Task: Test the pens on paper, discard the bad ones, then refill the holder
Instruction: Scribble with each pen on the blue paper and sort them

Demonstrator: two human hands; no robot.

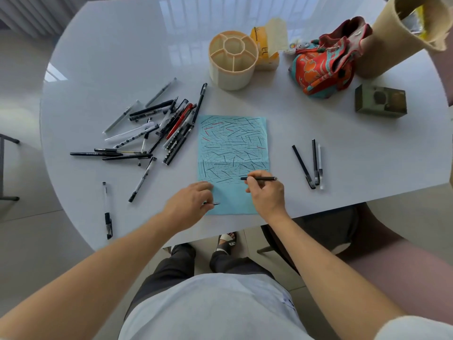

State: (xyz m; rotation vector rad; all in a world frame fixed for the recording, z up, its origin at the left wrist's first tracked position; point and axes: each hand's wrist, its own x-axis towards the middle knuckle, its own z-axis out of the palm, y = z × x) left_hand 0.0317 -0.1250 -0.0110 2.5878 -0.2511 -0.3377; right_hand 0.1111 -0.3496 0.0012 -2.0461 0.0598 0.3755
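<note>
Head view: scribble-covered blue paper [232,148], black and red strokes.

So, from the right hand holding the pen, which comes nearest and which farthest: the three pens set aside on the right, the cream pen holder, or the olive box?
Measured from the right hand in the head view:
1. Three set-aside pens, just to its right on the table.
2. Cream pen holder, farther up the table, slightly to the left.
3. Olive box, toward the far right edge.
</note>
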